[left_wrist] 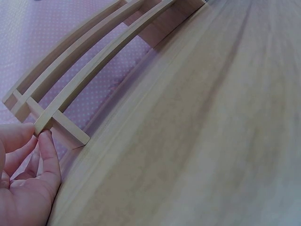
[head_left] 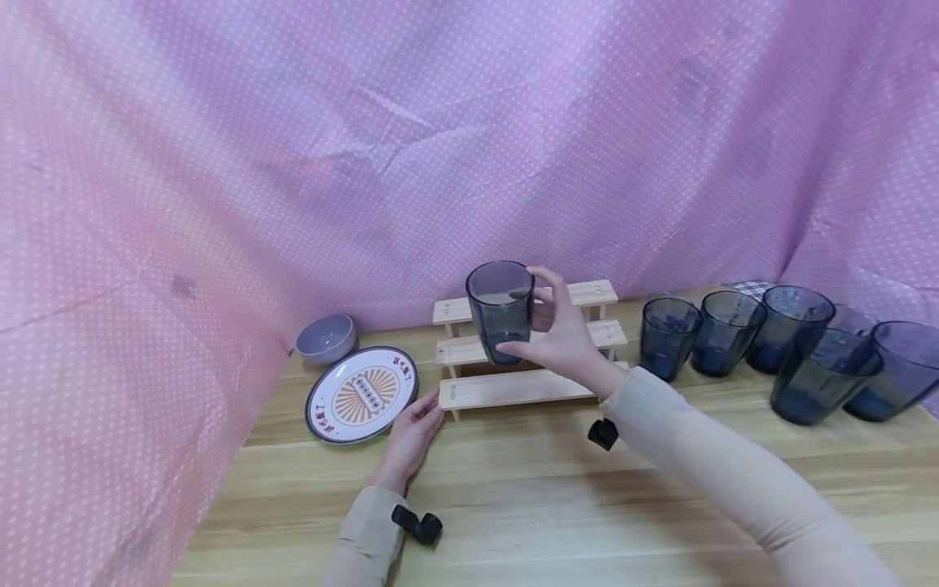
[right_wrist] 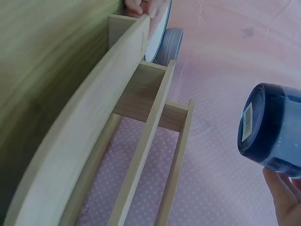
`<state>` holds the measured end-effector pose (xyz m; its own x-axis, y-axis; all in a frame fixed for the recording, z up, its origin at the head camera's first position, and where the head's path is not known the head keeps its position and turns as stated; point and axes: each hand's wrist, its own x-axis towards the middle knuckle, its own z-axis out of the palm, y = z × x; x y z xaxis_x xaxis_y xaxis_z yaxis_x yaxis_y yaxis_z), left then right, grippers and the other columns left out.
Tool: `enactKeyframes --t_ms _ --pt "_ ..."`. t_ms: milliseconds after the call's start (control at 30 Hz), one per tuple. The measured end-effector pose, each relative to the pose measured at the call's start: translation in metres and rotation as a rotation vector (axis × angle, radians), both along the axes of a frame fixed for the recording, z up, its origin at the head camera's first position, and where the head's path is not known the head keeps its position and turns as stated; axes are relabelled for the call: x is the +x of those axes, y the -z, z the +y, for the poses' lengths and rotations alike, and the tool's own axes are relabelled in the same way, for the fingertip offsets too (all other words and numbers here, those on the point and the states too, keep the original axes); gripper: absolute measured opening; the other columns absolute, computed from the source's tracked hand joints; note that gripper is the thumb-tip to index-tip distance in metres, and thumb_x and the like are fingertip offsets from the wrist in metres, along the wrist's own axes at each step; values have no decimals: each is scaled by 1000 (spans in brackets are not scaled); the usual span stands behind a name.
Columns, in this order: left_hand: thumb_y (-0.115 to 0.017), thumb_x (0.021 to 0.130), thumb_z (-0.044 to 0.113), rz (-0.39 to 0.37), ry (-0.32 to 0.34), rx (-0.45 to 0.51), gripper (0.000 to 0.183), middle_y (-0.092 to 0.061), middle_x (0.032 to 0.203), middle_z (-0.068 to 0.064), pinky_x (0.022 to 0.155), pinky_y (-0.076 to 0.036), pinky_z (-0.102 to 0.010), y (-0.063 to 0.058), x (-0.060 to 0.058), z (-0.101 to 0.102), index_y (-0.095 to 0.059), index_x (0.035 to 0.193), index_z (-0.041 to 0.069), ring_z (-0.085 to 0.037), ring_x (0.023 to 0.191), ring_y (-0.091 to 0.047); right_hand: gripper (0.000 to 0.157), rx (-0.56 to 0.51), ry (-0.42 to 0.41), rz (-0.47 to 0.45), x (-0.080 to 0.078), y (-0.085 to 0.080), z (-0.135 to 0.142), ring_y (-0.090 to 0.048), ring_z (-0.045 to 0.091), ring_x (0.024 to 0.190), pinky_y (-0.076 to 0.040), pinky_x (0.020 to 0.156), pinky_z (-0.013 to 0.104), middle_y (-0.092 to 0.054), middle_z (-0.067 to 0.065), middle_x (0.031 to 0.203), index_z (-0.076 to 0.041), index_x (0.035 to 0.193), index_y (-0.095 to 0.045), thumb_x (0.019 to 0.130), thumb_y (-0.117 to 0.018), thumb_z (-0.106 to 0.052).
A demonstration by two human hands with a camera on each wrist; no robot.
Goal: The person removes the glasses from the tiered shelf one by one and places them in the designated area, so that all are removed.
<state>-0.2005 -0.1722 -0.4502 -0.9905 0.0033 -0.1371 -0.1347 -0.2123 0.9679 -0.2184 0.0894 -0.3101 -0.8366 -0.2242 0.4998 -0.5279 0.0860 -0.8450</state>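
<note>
In the head view my right hand point(head_left: 563, 336) grips a smoky blue glass tumbler point(head_left: 493, 322), its mouth up, thumb and fingers around its side. The tumbler hangs over a three-step wooden display rack point(head_left: 517, 389), apart from its steps in the right wrist view, where a small label point(right_wrist: 247, 122) shows on its base. My left hand point(head_left: 409, 439) is at the left end of the rack's lowest step. Seen from the left wrist, its thumb and fingertips pinch the end of that board point(left_wrist: 44, 120).
Left of the rack lies a white plate point(head_left: 363, 395) with a dark rim and orange rays. Behind it sits a grey bowl point(head_left: 326, 339). Several similar tumblers point(head_left: 669, 336) stand on the wooden table point(head_left: 513, 505) at the right. Pink dotted cloth point(head_left: 411, 147) hangs behind.
</note>
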Motion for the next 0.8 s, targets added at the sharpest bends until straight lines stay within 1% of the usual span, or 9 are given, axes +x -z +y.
enactKeyframes --t_ms 100,233,333,400,467,567,667,800 --pt "-47 93 -5 1 3 -3 48 -46 109 -5 92 -48 -16 0 0 0 -34 139 -9 -6 98 -50 100 23 15 15 8 5 10 -60 36 109 -55 87 42 -56 21 124 -20 141 -25 63 -83 6" --pt "-46 93 -7 2 -3 1 48 -46 110 -6 92 -48 -16 1 1 -1 -34 139 -10 -7 99 -50 100 59 29 4 17 12 24 -59 39 109 -57 82 45 -56 23 124 -18 140 -24 63 -83 6" --pt "-46 93 -7 8 -2 2 48 -46 110 -6 94 -48 -17 0 1 -1 -34 139 -10 -7 99 -50 100 72 34 -9 22 19 36 -61 37 105 -58 78 41 -55 23 125 -17 140 -23 63 -82 7" --pt "-47 93 -6 17 5 -5 48 -46 111 -6 96 -47 -19 0 0 0 -34 139 -10 -7 100 -50 100 86 41 -11 26 22 45 -64 29 102 -58 78 34 -55 23 125 -15 140 -22 63 -82 7" --pt "-47 93 -5 17 6 -7 48 -46 111 -6 97 -47 -20 1 0 0 -35 139 -10 -8 100 -50 100 109 50 -11 29 27 54 -64 16 99 -57 78 26 -57 22 124 -14 139 -22 63 -82 7" --pt "-47 93 -5 11 4 -13 47 -47 112 -6 96 -47 -19 1 -2 0 -36 139 -9 -7 100 -50 100 164 76 -9 35 35 68 -60 -3 94 -54 80 16 -59 22 120 -12 139 -19 64 -83 5" --pt "-47 93 -5 4 0 -17 47 -48 113 -6 93 -48 -17 2 -2 0 -37 139 -8 -7 100 -50 100 197 90 -7 40 42 80 -57 -9 92 -52 79 14 -58 24 117 -9 140 -17 65 -82 5" --pt "-48 93 -4 3 0 -18 47 -49 114 -7 92 -48 -16 2 -2 -1 -36 139 -9 -6 100 -51 102 198 80 7 43 47 94 -58 -7 93 -53 78 14 -55 27 118 -5 140 -14 64 -81 10"
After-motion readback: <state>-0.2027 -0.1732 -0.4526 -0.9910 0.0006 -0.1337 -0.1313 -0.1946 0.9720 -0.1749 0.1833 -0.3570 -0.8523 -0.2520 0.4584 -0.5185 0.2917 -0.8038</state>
